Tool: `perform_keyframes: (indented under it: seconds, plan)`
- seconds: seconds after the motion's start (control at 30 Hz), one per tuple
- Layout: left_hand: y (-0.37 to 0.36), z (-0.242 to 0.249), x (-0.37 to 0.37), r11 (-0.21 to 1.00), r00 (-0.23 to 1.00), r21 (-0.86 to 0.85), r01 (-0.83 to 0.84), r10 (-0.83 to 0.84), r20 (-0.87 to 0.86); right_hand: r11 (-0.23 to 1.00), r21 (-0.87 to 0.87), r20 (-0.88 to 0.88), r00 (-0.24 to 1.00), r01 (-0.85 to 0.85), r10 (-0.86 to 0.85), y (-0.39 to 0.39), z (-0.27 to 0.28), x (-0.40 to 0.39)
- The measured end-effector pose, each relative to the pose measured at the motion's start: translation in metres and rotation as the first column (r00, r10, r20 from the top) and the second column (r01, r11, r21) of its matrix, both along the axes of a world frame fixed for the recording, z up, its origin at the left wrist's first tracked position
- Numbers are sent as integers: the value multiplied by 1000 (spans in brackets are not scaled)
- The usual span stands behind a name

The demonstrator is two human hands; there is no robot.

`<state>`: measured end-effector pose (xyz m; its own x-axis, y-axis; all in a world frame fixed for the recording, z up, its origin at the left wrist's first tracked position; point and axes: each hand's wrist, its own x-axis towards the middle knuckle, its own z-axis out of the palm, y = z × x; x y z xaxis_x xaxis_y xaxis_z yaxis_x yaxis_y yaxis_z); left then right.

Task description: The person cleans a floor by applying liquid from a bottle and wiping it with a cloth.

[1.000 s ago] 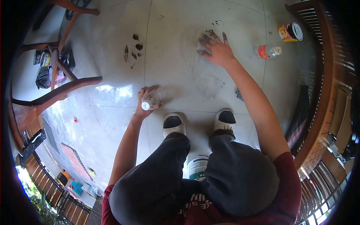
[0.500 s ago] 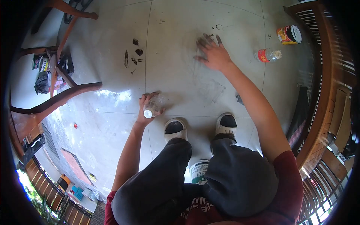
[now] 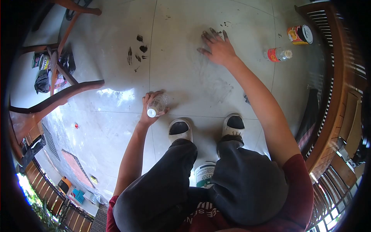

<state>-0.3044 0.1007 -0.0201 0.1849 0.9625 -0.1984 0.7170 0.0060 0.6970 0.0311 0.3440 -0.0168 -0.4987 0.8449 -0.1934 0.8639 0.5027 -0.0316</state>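
My left hand (image 3: 148, 110) is wrapped around a clear plastic bottle (image 3: 159, 101) with a white cap, standing on the floor left of my shoes. Farther forward, my right hand (image 3: 218, 49) lies flat on the tiled floor (image 3: 181, 73), fingers spread and fingertips darkened. Grey smears (image 3: 222, 92) mark the tiles beneath and behind it. Several black marks (image 3: 140, 50) are on the floor between and ahead of my hands. To the right of my right hand lies another clear bottle (image 3: 277, 55) with a red label.
A yellow and red can (image 3: 299, 34) is near the slatted wooden bench (image 3: 328, 116) on the right. Curved wooden chair legs (image 3: 62, 96) stand at left, with cans (image 3: 43, 62) behind them. A white bucket (image 3: 205, 173) is between my legs, behind my shoes (image 3: 180, 130).
My right hand has slid slightly to the left across the floor, fingers still spread. My left hand keeps its grip on the bottle. The view has shifted a little.
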Motion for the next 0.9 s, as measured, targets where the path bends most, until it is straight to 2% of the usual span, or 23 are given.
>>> perform_keyframes:
  seconds: [0.1, 0.2, 0.3, 0.4, 0.47, 0.57, 0.67, 0.73, 0.8, 0.9]
  plan:
    - [2, 1, -1, 1000, 1000, 13, -5, 6, -2, 963, -156, 66, 970, -222, 234, -53, 9, 0]
    - [-2, 0, 1, 1000, 1000, 5, -26, 26, 10, 928, -119, -198, 924, -354, 327, -118, 0, 23]
    - [1, 0, 1, 1000, 1000, 13, -13, 13, 9, 904, -31, -138, 898, -426, 418, -105, -15, 42]
    - [-1, -4, -2, 1000, 1000, 24, 7, -6, -12, 974, -119, 124, 971, -192, 207, -39, 10, 20]
    - [-1, -7, -2, 1000, 1000, 28, 0, 0, -11, 993, 32, 98, 989, -117, 113, 9, -4, 13]
    - [-2, -5, -2, 1000, 1000, 22, -17, 17, -2, 997, 64, 78, 996, -51, 46, 35, -8, -7]
    - [-1, -5, -3, 999, 1000, 34, -2, 2, -5, 996, 1, 1, 996, -93, 93, 8, -7, -8]
    - [-2, -4, -1, 999, 1000, 42, -18, 18, 11, 963, -176, -49, 979, -205, 200, -28, -5, 1]
    - [-2, -7, -3, 999, 1000, 47, -6, 6, -6, 937, -22, -188, 922, -349, 339, -74, -10, 17]
    - [-4, -6, -1, 999, 1000, 50, -19, 18, 11, 912, -142, -277, 900, -386, 338, -124, -6, 36]
